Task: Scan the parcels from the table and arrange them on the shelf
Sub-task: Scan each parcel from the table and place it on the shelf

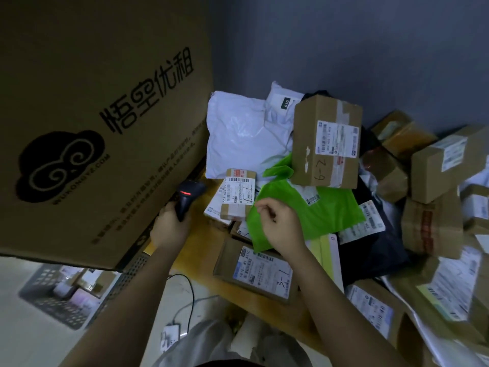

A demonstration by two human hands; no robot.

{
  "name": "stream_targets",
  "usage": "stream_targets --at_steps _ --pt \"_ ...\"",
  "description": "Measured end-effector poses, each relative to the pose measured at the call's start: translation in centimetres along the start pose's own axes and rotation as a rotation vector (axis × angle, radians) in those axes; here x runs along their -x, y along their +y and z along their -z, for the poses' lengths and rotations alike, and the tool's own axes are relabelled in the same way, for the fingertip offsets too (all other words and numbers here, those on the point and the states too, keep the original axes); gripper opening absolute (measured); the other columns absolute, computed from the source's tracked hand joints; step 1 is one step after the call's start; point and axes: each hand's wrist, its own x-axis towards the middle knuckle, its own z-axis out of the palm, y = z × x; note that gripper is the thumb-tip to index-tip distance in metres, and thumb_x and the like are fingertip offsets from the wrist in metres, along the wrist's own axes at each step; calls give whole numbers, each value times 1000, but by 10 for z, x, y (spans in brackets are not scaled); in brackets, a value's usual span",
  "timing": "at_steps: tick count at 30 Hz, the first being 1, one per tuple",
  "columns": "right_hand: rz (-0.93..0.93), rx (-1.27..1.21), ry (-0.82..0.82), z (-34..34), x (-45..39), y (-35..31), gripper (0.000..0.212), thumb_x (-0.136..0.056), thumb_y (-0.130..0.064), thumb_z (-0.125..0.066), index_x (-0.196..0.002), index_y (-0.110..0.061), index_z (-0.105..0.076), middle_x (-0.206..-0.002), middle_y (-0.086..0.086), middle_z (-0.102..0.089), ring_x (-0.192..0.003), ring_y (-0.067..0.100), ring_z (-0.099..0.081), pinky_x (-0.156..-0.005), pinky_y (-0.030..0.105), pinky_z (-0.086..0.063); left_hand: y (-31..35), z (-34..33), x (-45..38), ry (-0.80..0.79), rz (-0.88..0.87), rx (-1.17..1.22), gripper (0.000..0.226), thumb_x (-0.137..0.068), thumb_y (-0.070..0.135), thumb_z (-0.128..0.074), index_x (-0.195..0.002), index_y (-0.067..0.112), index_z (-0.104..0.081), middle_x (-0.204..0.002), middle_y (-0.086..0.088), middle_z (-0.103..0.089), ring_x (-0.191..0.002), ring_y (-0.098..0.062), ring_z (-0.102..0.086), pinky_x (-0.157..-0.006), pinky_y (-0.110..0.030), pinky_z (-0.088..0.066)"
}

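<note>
My left hand point(169, 226) grips a black barcode scanner point(186, 200), whose red light glows, beside a big printed carton. My right hand point(280, 226) lies over a green plastic parcel point(325, 210), its curled fingers pinching the parcel's left edge. A small taped box with a white label point(238, 197) lies just left of the green parcel, in front of the scanner. A flat box marked 3-1 point(262, 271) sits under my right wrist. A taller box marked 6-7 point(328, 144) stands behind the green parcel.
The large printed carton point(92, 115) fills the upper left, close to my left hand. White poly bags point(238, 136) lie at the back and several brown boxes point(434, 165) pile up on the right. The yellow table point(206, 234) edge, a black crate point(53, 295) and a cable point(190, 290) are below.
</note>
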Motion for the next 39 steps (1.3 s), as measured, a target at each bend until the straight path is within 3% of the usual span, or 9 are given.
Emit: stream_targets --at_steps 5,10,16,20,23,25,27,30,39 --pt "-32 -107 -13 5 -2 -19 21 -94 -7 -55 -104 -16 -71 -90 -5 -68 -76 13 -64 -65 29 -50 47 46 26 96 -208 137 20 -89 32 -61 -106 23 -57 -83 2 -63 -61 -20 -62 -54 -35 -50" --pt "-257 -668 -123 26 -5 -54 25 -100 -22 -50 -124 -28 -53 -111 0 -66 -94 9 -65 -82 22 -54 130 68 50 -2 -491 251 28 -85 38 -68 -109 27 -60 -99 10 -66 -84 -9 -63 -66 -34 -53" --pt "-295 -1016 160 88 10 -50 28 -97 -29 -52 -123 -21 -60 -123 10 -66 -112 23 -64 -87 37 -53 219 46 87 -200 -751 280 31 -78 36 -73 -104 23 -62 -98 8 -66 -86 -7 -61 -71 -30 -50" --pt "-358 -1146 320 141 50 -24 57 -82 -39 -62 -134 -17 -53 -121 10 -68 -107 26 -67 -86 41 -54 265 20 118 -540 -982 313 29 -80 26 -74 -107 21 -64 -99 4 -66 -83 -6 -62 -77 -31 -52" --pt "-425 -1127 523 173 98 -1 58 -77 -44 -67 -128 -18 -58 -122 8 -68 -111 28 -65 -96 46 -50 290 -8 152 -842 -1100 292 23 -87 18 -68 -110 20 -65 -107 3 -65 -82 -3 -63 -76 -19 -51" --pt "-474 -1075 641 189 134 15 51 -83 -42 -66 -127 -17 -58 -109 3 -71 -101 22 -68 -89 40 -53 302 -30 178 -933 -1150 303 18 -91 17 -64 -108 15 -67 -102 3 -67 -85 -5 -63 -77 -20 -50" --pt "-526 -995 747 203 173 27 30 -92 -36 -60 -117 -20 -60 -85 -2 -69 -74 14 -66 -69 29 -51 311 -55 203 -970 -1173 304 17 -93 21 -61 -108 16 -67 -101 6 -67 -90 -1 -61 -79 -17 -47" --pt "-645 -879 901 218 224 45 14 -91 -31 -65 -99 -19 -62 -78 3 -62 -57 13 -56 -57 27 -44 322 -92 232 -1058 -1113 241 23 -95 30 -57 -115 22 -63 -108 10 -63 -99 -5 -59 -87 -22 -47" --pt "-897 -614 1321 270 303 101 17 -88 -20 -67 -84 -7 -58 -67 8 -59 -40 13 -42 -40 21 -33 363 -174 303 -1050 -1025 99 23 -95 20 -54 -115 10 -62 -113 -6 -64 -104 -23 -60 -83 -27 -44"
